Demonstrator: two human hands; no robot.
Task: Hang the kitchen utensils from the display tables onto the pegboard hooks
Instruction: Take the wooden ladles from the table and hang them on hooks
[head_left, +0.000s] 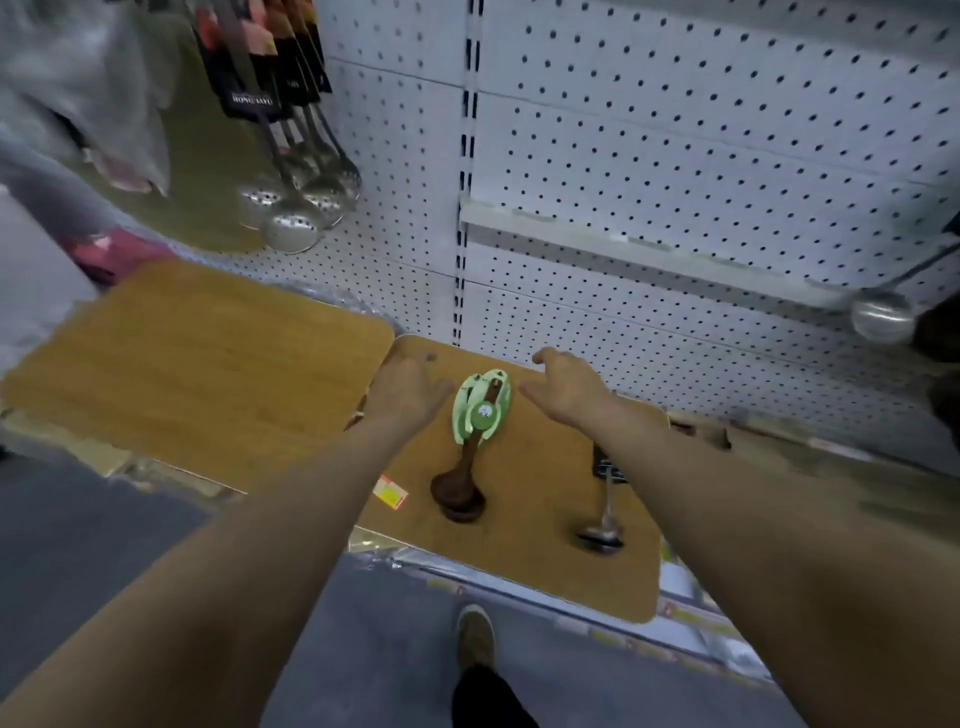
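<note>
A small stack of dark wooden spoons with green card labels (480, 410) lies on the right wooden table (530, 561). My left hand (408, 389) hovers just left of the green card with relaxed fingers, holding nothing. My right hand (566, 387) hovers just right of it, also empty. A metal ladle with a black label (605, 512) lies on the same table, partly under my right forearm. Several slotted metal ladles (298, 202) hang on the white pegboard (675, 156) at upper left.
A second wooden table (197, 364) stands to the left. A metal ladle bowl (880, 314) hangs at the right edge below a white rail (649, 249). A person in a grey top (78, 104) stands at upper left. A yellow tag (392, 491) lies on the right table.
</note>
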